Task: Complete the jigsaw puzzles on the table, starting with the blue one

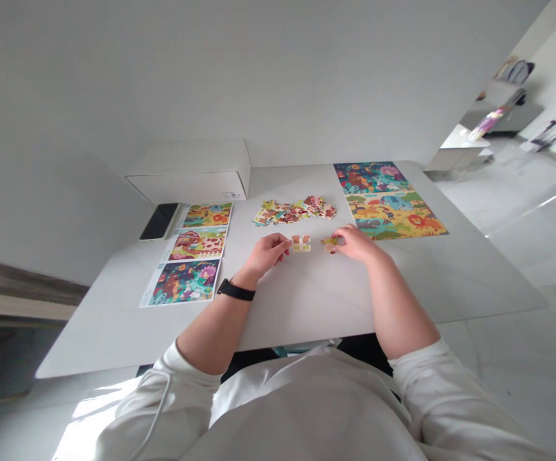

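Observation:
My left hand (272,250), fingers curled and pinched, is at the left edge of a small block of jigsaw puzzle pieces (301,243) lying on the table. Brown tops and pale bottoms show on this block. Just to its right, my right hand (353,244) pinches a yellowish jigsaw puzzle piece (328,244) between thumb and fingers, a small gap away from the block. Beyond both hands lies a loose heap of jigsaw puzzle pieces (291,212), overlapping in many colours.
Two finished animal puzzles, one dark (371,177) and one yellow (395,216), lie at the back right. A sheet with three printed pictures (194,246) is on the left, beside a phone (160,221). A white box (189,186) stands against the wall.

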`<state>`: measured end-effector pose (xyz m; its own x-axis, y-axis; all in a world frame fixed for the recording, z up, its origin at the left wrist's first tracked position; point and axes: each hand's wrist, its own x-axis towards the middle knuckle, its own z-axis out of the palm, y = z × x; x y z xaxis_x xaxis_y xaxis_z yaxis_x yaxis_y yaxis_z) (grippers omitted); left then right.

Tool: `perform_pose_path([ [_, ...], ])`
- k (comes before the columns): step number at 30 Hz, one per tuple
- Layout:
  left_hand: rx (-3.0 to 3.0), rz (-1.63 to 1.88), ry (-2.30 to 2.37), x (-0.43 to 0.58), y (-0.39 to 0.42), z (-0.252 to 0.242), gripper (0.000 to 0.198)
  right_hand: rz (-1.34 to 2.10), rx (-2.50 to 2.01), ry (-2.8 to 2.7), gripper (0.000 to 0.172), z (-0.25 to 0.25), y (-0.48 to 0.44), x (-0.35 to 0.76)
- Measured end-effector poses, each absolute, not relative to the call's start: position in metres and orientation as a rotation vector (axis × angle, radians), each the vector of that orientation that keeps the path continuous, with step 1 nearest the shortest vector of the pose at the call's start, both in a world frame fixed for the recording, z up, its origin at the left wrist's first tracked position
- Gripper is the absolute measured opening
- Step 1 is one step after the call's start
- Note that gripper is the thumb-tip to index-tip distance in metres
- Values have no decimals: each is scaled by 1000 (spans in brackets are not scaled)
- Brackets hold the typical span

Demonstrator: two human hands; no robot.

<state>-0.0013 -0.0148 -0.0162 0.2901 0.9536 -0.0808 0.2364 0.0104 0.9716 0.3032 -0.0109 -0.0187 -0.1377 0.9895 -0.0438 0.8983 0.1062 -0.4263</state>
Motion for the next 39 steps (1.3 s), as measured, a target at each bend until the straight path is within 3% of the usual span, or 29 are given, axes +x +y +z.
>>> perform_pose_path([
  [9,1466,839,1158,-2,-14,-16,42,479,-1867,-2130,33,-24,-9,306],
  [15,1467,831,1146,-1,-14,-17,42,473,-1777,-2025,20,-16,-9,303],
  [18,1487,812,1148,-1,-15,-17,40,642,-1680,-1917,17,-10,-14,294],
  [23,1546,764,1165,-1,-16,-16,38,1106,-1399,-1782,37,-11,-23,267],
  [27,1611,711,1150,-1,-17,-16,39,1205,-1295,-1757,45,-16,-26,253],
  [33,1786,640,1106,-2,-17,-16,41,1330,-1257,-1846,35,-7,-31,260],
  [39,1776,791,1208,-5,-14,-16,36,1438,-1406,-1945,28,-3,-35,269],
])
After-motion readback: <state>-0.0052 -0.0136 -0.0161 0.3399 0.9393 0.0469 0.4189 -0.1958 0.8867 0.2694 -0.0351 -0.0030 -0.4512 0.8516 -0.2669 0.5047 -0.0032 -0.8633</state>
